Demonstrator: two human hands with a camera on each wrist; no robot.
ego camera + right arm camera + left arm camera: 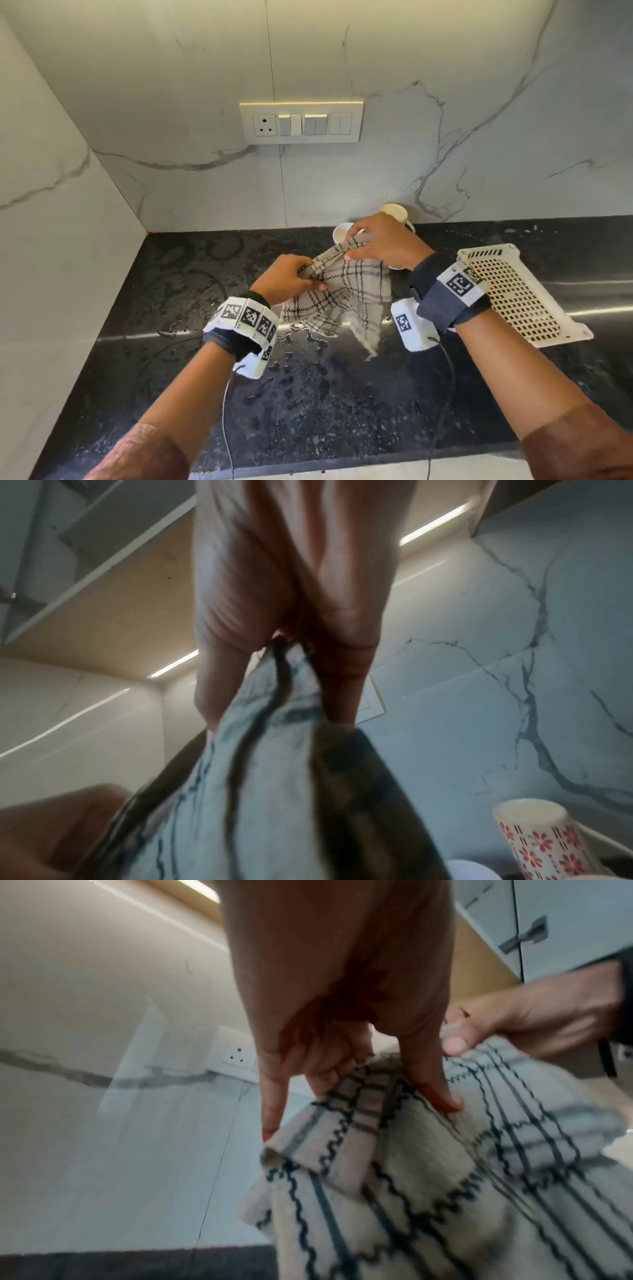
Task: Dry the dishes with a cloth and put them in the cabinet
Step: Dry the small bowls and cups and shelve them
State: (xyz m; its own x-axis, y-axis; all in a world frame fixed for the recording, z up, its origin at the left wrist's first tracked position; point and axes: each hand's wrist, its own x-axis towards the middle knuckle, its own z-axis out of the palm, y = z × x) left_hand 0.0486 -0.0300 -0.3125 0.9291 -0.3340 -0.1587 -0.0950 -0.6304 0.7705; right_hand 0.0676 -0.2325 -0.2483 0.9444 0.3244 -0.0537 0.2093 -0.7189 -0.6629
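Note:
A beige cloth with dark checked lines hangs above the wet black countertop, held between both hands. My left hand pinches its left edge, thumb on top. My right hand grips the upper corner; in the right wrist view the cloth runs down from between thumb and fingers. Behind my right hand stand white cups: one near the wall, an upturned mug behind it. An upturned cup with red flowers stands at the lower right of the right wrist view.
A white perforated basket lies tipped on the counter at the right. A switch plate with a socket sits on the marble wall. Water drops spread over the counter under the cloth. Cabinet doors with a metal handle are overhead.

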